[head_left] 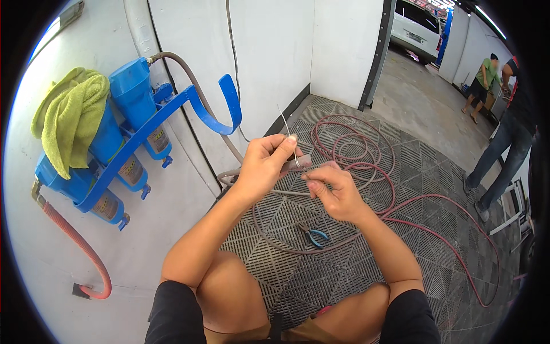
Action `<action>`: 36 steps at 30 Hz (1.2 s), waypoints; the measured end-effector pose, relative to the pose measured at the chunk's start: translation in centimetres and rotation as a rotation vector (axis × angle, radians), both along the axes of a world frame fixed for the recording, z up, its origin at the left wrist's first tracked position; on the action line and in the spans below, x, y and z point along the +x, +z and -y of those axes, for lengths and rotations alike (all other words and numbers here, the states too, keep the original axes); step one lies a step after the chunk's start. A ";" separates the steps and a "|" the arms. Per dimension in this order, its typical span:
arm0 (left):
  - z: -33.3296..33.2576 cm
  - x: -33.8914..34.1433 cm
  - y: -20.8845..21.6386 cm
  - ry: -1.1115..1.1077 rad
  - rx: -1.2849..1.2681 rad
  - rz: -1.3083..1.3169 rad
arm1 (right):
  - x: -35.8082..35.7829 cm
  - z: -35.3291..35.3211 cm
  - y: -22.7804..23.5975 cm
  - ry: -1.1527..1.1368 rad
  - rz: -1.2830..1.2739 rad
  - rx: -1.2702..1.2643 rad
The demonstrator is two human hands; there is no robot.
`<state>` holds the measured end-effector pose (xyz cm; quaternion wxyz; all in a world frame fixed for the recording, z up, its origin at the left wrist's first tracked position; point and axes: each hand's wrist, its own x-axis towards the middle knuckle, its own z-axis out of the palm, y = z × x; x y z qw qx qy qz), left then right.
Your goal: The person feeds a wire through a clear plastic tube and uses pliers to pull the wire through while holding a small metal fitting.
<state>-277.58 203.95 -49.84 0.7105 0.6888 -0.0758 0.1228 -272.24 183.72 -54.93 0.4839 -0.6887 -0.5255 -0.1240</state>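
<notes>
My left hand (264,166) is closed around the end of a hose (304,161), thumb on top. A thin metal wire (283,121) is looped around that hose near its end, and one length of it sticks up past my left thumb. Just right of the hose end, my right hand (339,194) is closed in a pinch, thumb against forefinger, apparently on the other end of the wire. The fingertips partly hide what they grip. Below my hands, pliers (317,236) with blue handles lie on the grated floor mat.
A long red hose (424,198) lies coiled across the grey floor grating (344,269). On the left wall hang blue filter housings (130,86), a blue hook (229,109) and a green towel (71,114). Two people (507,132) stand at the right; a white vehicle (413,31) is beyond.
</notes>
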 end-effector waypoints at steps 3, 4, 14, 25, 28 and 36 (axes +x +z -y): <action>-0.6 -0.4 0.1 -0.060 0.014 -0.044 | 1.0 -0.9 -0.5 0.001 0.154 0.076; -0.8 -0.6 0.2 -0.060 0.024 -0.052 | 1.5 -1.5 -0.9 -0.039 0.232 0.095; -2.9 -2.5 1.4 -0.111 0.044 -0.230 | 0.8 -3.5 0.7 -0.099 0.386 0.166; -2.9 -1.4 0.5 -0.006 0.051 -0.158 | 0.2 -4.0 1.2 0.080 0.053 -0.117; -3.5 -1.1 0.1 -0.110 -0.003 -0.129 | -0.3 -3.8 1.6 0.111 -0.048 -0.120; -3.2 -1.4 -0.1 -0.175 0.343 0.173 | 0.0 -1.7 2.9 0.013 -0.038 -0.231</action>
